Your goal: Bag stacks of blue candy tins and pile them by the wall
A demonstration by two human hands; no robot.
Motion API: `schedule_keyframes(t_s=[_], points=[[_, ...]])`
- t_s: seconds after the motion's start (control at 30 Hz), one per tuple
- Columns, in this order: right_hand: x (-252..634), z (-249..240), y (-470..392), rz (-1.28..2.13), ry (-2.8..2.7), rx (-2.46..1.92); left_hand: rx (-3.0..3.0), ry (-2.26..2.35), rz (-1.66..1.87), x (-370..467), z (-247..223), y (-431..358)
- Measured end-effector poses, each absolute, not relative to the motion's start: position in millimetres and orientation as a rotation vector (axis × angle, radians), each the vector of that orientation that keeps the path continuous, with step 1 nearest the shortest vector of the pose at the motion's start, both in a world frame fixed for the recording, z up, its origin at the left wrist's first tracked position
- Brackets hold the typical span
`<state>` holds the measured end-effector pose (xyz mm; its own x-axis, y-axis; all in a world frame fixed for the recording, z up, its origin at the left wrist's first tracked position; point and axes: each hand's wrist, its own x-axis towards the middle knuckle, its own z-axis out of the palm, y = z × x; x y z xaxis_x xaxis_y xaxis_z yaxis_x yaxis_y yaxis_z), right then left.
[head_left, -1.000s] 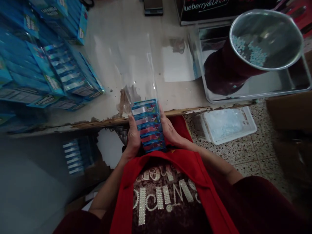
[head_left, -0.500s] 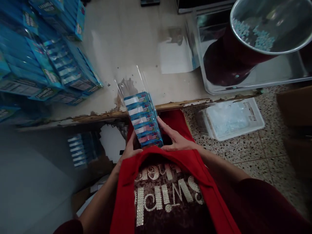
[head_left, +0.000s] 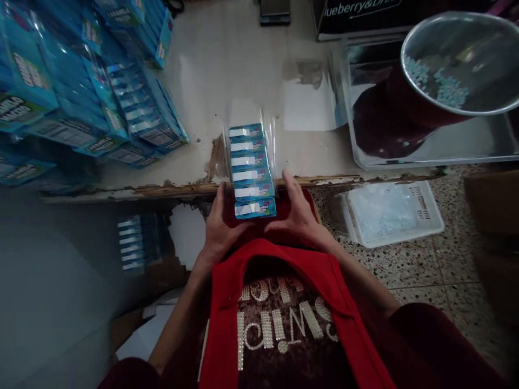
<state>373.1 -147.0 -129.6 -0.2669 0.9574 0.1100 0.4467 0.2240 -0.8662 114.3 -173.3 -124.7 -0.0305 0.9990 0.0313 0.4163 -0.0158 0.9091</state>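
A row of several small blue candy boxes lies in a clear plastic wrapper, whose loose end reaches over the tabletop. The nearest boxes jut out past the table's worn front edge. On the left side of the row, my left hand has its thumb and fingers spread. My right hand is likewise spread on the other side, its fingertips by the table edge. Between each hand and the boxes a small gap seems to show; whether a fingertip touches the wrapper I cannot tell.
Stacked packs of blue boxes fill the table's left. At right, a clear tray bears a dark red metal-rimmed container with pale blue pieces. A white bin is below. A small dark device sits at the back.
The row of boxes has moved forward, farther onto the table, and straightened. My hands have moved forward too and opened away from its sides. The camera view has shifted slightly.
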Motion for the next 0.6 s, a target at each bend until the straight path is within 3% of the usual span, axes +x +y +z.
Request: schedule_keyframes(t_s=[0.17, 0.37, 0.47, 0.6], points=[[356.4, -136.5, -155.5, 1.114, -1.767, -1.227, 1.298, 1.491, 0.955, 135.9, -118.7, -163.9], [340.8, -138.6, -138.6, 0.983, -1.432, -1.368, 1.009, 1.386, 1.36, 158.6, -107.1, -147.7], [340.9, -138.3, -126.2, 0.839, -1.364, -1.478, 0.991, 1.509, 1.455, 162.1, -114.9, -136.7], [351.8, -132.3, -121.8, 0.775, -1.466, -1.548, 1.244, 1.768, 1.323, 150.3, -128.1, -133.5]])
